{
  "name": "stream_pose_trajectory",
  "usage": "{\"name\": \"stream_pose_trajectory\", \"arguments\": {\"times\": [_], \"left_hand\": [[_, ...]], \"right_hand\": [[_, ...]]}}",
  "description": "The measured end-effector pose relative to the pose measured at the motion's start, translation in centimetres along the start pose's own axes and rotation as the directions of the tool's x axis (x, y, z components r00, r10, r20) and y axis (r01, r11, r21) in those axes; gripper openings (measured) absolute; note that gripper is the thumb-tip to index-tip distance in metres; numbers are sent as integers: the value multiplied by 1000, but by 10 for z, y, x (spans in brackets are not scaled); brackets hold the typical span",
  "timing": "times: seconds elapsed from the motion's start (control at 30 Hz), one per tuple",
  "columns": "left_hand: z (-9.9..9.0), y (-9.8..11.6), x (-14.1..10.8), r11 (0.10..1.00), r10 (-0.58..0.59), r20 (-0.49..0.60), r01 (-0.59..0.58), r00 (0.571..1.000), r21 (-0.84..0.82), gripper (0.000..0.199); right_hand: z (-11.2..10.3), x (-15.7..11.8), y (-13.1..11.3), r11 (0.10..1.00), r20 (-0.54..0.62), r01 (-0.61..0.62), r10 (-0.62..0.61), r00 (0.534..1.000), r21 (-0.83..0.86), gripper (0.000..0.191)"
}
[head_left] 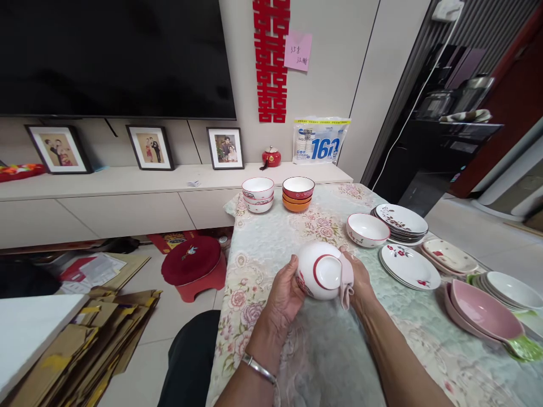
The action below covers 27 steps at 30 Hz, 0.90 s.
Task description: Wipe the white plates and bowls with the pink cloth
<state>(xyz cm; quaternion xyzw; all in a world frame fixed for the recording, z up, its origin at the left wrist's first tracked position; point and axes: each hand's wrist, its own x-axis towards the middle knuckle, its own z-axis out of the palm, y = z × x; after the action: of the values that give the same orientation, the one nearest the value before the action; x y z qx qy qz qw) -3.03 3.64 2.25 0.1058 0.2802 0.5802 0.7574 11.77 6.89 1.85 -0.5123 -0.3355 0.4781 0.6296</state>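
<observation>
A white bowl (309,261) with a red foot ring is held up over the table, tilted so its underside faces me. My left hand (285,291) grips its left side, thumb on the outer wall. On the right side my right hand (358,277) is closed round the rim with a pale pink cloth (347,280) pressed against the bowl; most of its fingers are hidden. Just beyond stands another white bowl (368,230) with a red rim. Farther back are a stack of white bowls (258,195) and a stack of red and orange bowls (297,195).
To the right lie floral plates (409,265), brown-patterned plates (401,220), rectangular dishes (449,256), pink dishes (486,308) and white bowls (515,289). A flowered tablecloth (250,305) covers the table. A red stool (193,265) and flattened cardboard (114,322) are on the left.
</observation>
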Motion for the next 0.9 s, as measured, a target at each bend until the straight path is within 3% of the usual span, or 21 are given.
{"name": "stream_pose_trajectory", "arguments": {"times": [0.13, 0.3, 0.4, 0.5, 0.57, 0.7, 0.83, 0.9], "left_hand": [[0, 0, 1, 998, 65, -34, -65, 997, -6, 32], [2, -5, 1, 980, 185, 35, -187, 982, 71, 38], [6, -9, -2, 958, 245, 92, -256, 965, 133, 37], [10, -14, -6, 940, 266, 136, -288, 954, 182, 31], [14, -16, -8, 932, 272, 176, -305, 946, 198, 28], [17, -18, -11, 911, 299, 205, -342, 932, 230, 22], [20, -15, -12, 876, 371, 103, -384, 923, 292, 17], [21, -14, -14, 863, 378, 57, -374, 924, 341, 15]], "right_hand": [[-3, 11, 10, 994, -59, -7, 0, 998, -113, 40], [-5, 19, 12, 983, -149, 122, -142, 979, -141, 45], [-6, 13, 6, 930, -129, 293, -326, 937, -224, 36], [-7, 1, -5, 753, 23, 572, -598, 801, -325, 18], [-7, -10, -15, 627, 164, 705, -698, 697, -332, 12], [1, -36, -29, 461, 382, 827, -736, 559, -322, 17], [15, -52, -31, 220, 577, 920, -725, 377, -325, 16], [20, -53, -30, 109, 632, 914, -690, 352, -391, 17]]}}
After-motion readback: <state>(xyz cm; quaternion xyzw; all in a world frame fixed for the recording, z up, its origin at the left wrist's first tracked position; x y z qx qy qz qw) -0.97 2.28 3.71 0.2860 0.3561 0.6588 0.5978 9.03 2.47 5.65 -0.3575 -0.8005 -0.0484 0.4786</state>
